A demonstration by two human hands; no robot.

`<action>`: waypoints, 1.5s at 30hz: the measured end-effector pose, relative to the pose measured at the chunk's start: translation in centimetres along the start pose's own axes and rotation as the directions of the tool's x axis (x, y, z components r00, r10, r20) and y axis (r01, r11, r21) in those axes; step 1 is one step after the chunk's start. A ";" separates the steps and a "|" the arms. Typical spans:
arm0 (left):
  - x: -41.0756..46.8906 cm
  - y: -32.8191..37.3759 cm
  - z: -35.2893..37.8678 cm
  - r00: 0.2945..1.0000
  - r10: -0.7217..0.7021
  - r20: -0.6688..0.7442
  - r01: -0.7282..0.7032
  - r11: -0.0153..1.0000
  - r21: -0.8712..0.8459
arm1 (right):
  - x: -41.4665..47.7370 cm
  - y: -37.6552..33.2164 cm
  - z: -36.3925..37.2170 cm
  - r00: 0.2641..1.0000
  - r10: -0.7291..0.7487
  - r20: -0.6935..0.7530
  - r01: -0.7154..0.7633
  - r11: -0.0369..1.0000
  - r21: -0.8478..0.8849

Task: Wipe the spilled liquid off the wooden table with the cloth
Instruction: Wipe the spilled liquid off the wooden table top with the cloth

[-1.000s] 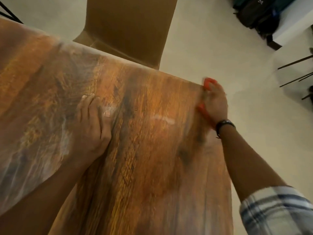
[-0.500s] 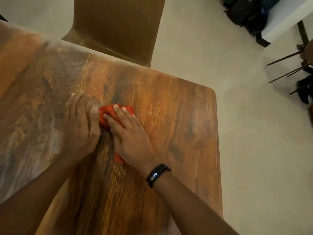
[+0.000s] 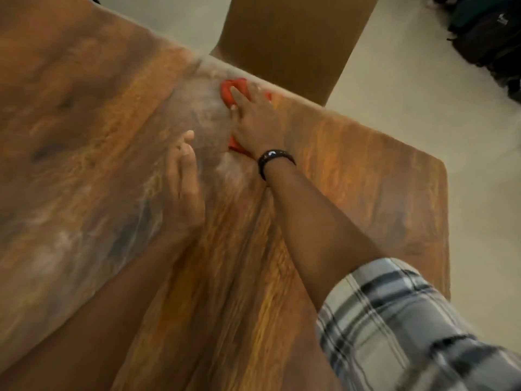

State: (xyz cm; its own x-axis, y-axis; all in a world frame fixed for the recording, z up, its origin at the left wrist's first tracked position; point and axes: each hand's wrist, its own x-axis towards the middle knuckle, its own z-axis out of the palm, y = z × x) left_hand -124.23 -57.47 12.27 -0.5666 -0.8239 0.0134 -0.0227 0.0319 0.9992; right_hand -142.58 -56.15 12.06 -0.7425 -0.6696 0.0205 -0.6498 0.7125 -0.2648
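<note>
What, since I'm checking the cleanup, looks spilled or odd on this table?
A pale, hazy smear dulls the wooden table beside the red cloth and trails toward the near left edge, unlike the clean grain on the right. It could be liquid film or glare; the blur leaves that unclear. The right hand presses that cloth.

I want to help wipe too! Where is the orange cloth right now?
In the head view, the orange cloth is under the right hand, near the wooden table's far edge, just in front of the brown chair.
</note>
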 end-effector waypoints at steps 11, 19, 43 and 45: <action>-8.3 -0.5 -11.6 0.987 0.124 0.098 -0.143 0.965 0.218 | -16.2 0.2 -0.9 0.986 -0.167 0.001 0.164 0.974 0.157; -12.7 -0.2 -15.9 0.982 0.070 0.175 -0.105 0.975 0.197 | -19.3 -8.8 1.4 1.000 -0.016 -0.020 0.020 0.983 0.184; -29.4 0.3 -21.4 0.561 -0.037 0.827 -0.360 0.889 0.283 | -61.2 -3.1 -1.1 0.503 0.825 -0.257 -0.771 0.563 0.297; -29.1 0.4 -22.3 0.593 -0.039 0.804 -0.347 0.889 0.299 | -60.1 -7.2 0.5 0.566 0.787 -0.245 -0.729 0.617 0.298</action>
State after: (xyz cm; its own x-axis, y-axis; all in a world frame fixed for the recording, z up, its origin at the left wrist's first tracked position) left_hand -89.37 -46.08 13.11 -0.9976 -0.0347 -0.0606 -0.0698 0.4834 0.8726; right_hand -93.20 -21.13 12.22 -0.9717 0.2330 0.0394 0.1885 0.8648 -0.4654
